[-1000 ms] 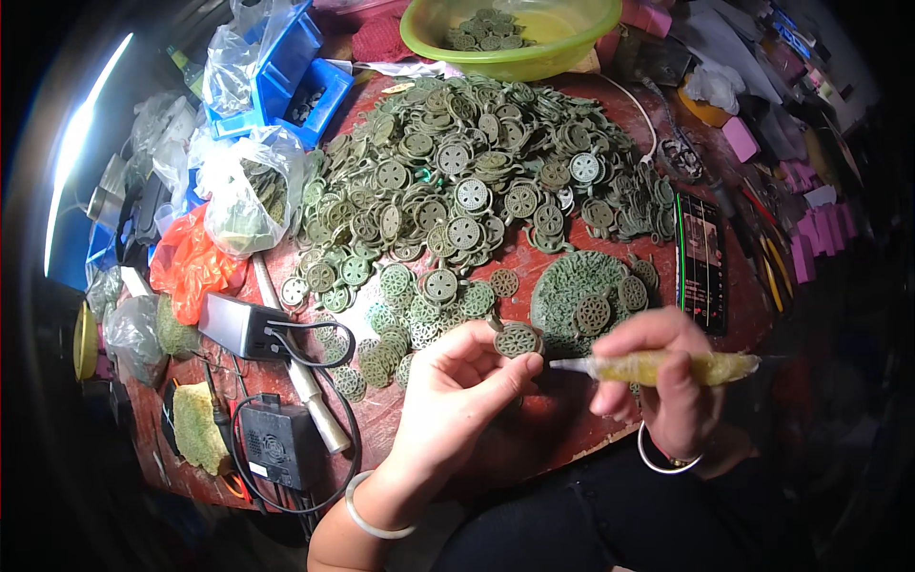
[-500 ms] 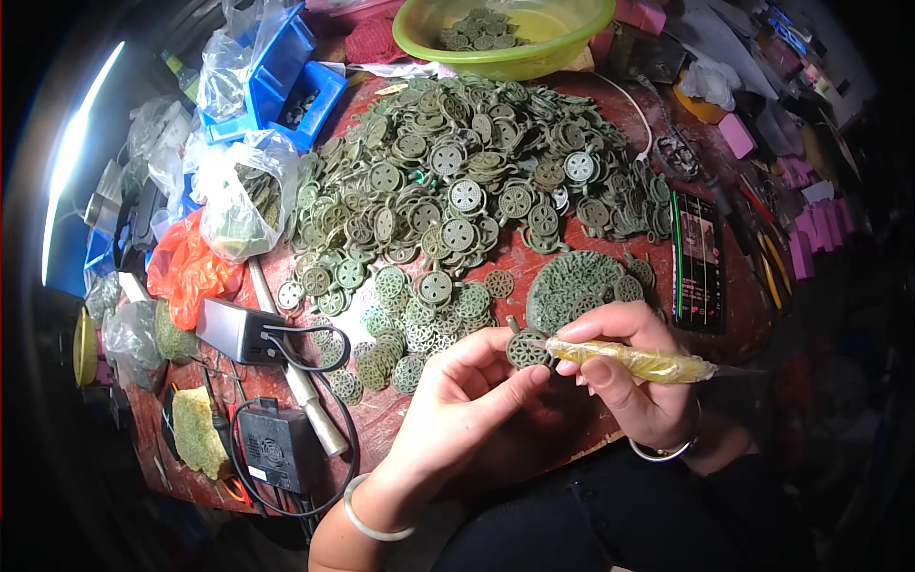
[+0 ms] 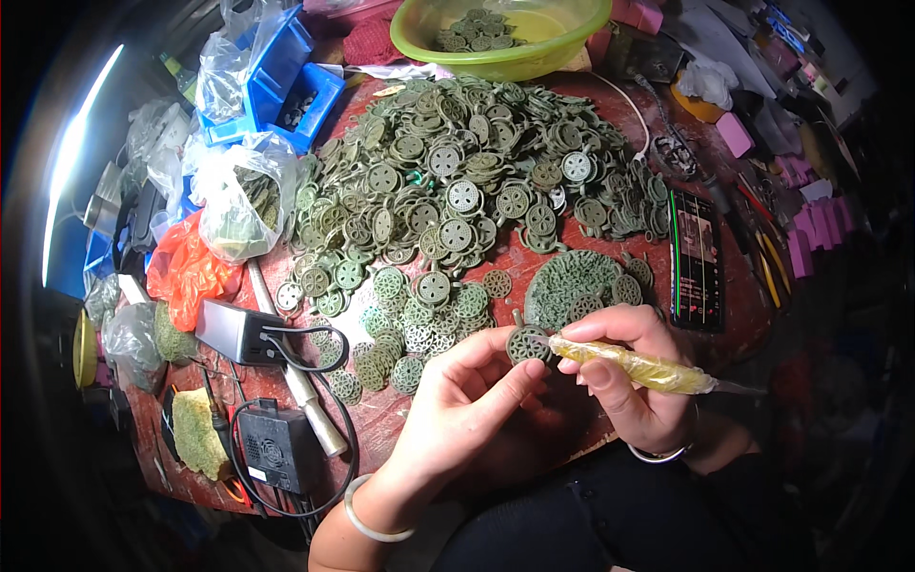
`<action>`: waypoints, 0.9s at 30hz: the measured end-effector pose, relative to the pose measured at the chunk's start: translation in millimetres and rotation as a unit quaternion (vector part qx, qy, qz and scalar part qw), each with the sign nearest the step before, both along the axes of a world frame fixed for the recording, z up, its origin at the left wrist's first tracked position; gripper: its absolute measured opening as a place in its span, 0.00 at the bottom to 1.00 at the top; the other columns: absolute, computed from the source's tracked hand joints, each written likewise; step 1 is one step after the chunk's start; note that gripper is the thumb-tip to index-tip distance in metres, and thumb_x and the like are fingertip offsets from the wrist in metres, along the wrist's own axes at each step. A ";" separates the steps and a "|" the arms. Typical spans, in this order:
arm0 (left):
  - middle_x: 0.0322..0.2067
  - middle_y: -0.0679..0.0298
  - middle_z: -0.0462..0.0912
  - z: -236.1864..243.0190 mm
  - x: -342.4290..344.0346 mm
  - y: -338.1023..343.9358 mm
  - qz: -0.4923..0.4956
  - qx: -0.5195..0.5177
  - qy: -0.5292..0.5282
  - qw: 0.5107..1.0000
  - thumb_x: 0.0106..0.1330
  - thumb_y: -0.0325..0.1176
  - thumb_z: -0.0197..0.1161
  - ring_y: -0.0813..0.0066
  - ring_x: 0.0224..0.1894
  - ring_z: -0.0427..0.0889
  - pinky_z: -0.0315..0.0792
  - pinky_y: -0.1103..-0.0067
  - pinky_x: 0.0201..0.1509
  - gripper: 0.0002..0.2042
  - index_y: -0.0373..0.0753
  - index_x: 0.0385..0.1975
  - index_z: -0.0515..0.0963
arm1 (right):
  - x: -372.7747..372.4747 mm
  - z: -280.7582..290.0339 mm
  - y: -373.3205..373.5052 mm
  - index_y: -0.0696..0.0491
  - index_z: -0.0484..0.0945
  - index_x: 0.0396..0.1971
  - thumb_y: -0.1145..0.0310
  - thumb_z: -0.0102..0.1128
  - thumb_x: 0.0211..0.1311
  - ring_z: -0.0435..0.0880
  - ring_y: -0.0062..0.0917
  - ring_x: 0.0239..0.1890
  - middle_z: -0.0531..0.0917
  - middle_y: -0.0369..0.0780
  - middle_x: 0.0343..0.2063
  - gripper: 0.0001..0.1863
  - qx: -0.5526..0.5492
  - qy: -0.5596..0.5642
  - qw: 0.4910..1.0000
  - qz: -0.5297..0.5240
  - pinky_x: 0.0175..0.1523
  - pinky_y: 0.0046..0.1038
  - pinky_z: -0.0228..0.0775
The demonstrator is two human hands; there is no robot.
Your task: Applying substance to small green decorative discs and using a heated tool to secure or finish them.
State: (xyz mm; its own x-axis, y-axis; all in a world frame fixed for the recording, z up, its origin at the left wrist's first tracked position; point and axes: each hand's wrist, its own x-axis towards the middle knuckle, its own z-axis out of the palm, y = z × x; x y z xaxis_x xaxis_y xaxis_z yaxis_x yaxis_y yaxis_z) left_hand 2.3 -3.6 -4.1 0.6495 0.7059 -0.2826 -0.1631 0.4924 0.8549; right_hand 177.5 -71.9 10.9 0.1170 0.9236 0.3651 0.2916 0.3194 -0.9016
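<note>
Nearest me, my left hand [image 3: 467, 400] pinches a small round green openwork disc [image 3: 527, 345] between thumb and fingertips, the grip closed on its rim and holding it just above the near edge of the table. My right hand [image 3: 624, 377], at three o'clock from the left, is wrapped shut around a slim tool with a yellow taped handle [image 3: 634, 365]; its tip touches the disc at the disc's three o'clock side.

Judging by the layout, little looks done and much is left. At twelve o'clock from the disc lies a cluster of flat, paler green discs [image 3: 419, 319], perhaps the handled ones, though I cannot tell. Beside it at one o'clock sits a larger round green filigree plate [image 3: 572, 281]. Beyond spreads a great heap of darker green wheel-shaped discs [image 3: 467, 176], and at the far edge a lime-green plastic bowl [image 3: 500, 38] holds a few more.

The round red-brown table [image 3: 534, 257] is crowded. At nine o'clock from my left hand are a grey power adapter box [image 3: 233, 332], a black box with cables [image 3: 276, 443] and a pale stick-shaped handle [image 3: 303, 391]. Further at ten o'clock are an orange plastic bag [image 3: 186, 272], clear bags of discs [image 3: 238, 205] and blue plastic bins [image 3: 286, 81]. At two o'clock a dark phone [image 3: 696, 257] lies lit. The room around is dark; pink blocks [image 3: 815, 224] lie at far right, and a bright strip light [image 3: 81, 153] glows at left.
</note>
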 end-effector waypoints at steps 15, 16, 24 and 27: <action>0.34 0.65 0.82 0.2 -0.1 -3.4 0.007 0.029 0.009 0.999 0.66 0.23 0.62 0.82 0.32 0.79 0.73 0.84 0.37 0.11 0.32 0.47 0.76 | 7.3 -2.0 8.7 0.60 0.77 0.42 0.69 0.61 0.66 0.81 0.23 0.29 0.82 0.42 0.31 0.11 0.067 -0.082 0.994 0.015 0.34 0.23 0.73; 0.34 0.65 0.83 0.0 0.1 -3.7 0.010 0.027 0.009 1.000 0.66 0.23 0.62 0.81 0.32 0.79 0.73 0.84 0.37 0.10 0.32 0.46 0.76 | 7.5 -3.3 8.6 0.60 0.77 0.43 0.69 0.62 0.65 0.81 0.23 0.29 0.81 0.42 0.31 0.11 0.070 -0.075 0.995 0.019 0.34 0.23 0.73; 0.32 0.65 0.83 0.2 0.1 -2.2 0.003 0.019 0.013 1.000 0.66 0.22 0.62 0.81 0.31 0.80 0.74 0.84 0.35 0.09 0.34 0.44 0.76 | 12.1 -3.0 9.2 0.59 0.78 0.42 0.70 0.64 0.63 0.81 0.22 0.29 0.81 0.40 0.30 0.11 0.045 -0.029 0.998 0.042 0.34 0.22 0.72; 0.32 0.66 0.83 2.0 -0.5 -1.3 -0.007 -0.007 -0.004 1.000 0.66 0.23 0.63 0.81 0.30 0.80 0.74 0.84 0.35 0.08 0.35 0.43 0.77 | 11.7 -3.2 8.9 0.59 0.79 0.41 0.70 0.65 0.62 0.80 0.21 0.29 0.81 0.39 0.29 0.11 0.032 -0.001 0.999 0.042 0.34 0.21 0.71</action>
